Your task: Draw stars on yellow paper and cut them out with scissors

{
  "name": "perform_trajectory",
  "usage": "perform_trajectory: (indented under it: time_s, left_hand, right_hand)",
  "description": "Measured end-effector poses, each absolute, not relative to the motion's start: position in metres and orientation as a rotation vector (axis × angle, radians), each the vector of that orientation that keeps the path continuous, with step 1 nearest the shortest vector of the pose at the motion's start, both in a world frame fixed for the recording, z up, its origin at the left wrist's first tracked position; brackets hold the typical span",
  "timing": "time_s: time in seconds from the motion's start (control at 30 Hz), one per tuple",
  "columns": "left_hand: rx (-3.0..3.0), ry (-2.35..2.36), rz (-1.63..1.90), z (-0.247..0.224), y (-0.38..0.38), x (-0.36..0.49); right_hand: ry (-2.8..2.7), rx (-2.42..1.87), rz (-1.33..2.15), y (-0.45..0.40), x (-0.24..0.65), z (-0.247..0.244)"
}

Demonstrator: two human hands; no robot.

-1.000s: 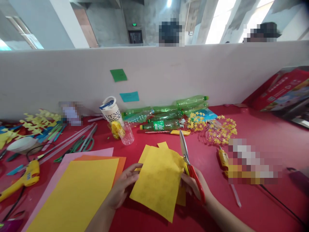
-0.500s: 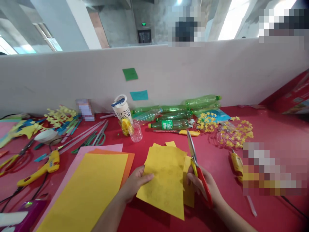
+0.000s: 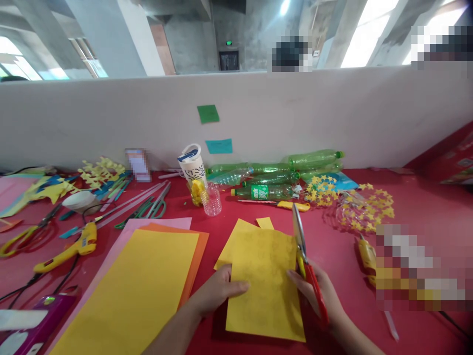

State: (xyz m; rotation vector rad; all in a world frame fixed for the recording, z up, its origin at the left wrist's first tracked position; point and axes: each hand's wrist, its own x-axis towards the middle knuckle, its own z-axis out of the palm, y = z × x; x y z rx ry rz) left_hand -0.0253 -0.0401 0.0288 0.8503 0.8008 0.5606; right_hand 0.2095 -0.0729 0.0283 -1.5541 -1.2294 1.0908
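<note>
My left hand pinches the left edge of a yellow paper sheet, thumb on top. The sheet stands nearly straight in front of me and shows faint blotches. My right hand is closed round red-and-yellow-handled scissors, their blades pointing away from me along the sheet's right edge. That hand's thumb also touches the sheet. I cannot tell whether the blades are cutting paper. Behind the sheet, another yellow piece sticks out at the left, and a small yellow scrap shows above.
Stacked yellow paper lies left. Glue guns sit on both sides. Green bottles, a white tumbler, a clear bottle piece, a yellow cutter and star garlands line the back, before a white partition.
The yellow sheet has turned straighter and shifted right, against the scissors. The piece behind it now shows at the left instead of the right. The whole view has shifted slightly.
</note>
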Motion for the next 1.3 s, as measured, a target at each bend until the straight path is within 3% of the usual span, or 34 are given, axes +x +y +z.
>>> perform_trajectory:
  time_s: [0.23, 0.63, 1.3]
  left_hand:
    - [0.714, 0.939, 0.862, 0.025, -0.031, -0.028]
    - [0.755, 1.151, 1.427, 0.037, -0.018, -0.042]
    - [0.787, 1.116, 1.382, 0.036, -0.021, -0.040]
  right_hand:
    - [-1.253, -1.429, 1.299, -0.070, 0.211, 0.028]
    - [-1.937, -1.556, 1.185, -0.074, 0.234, 0.056]
    - [-1.936, -1.511, 1.405, -0.076, 0.228, 0.057]
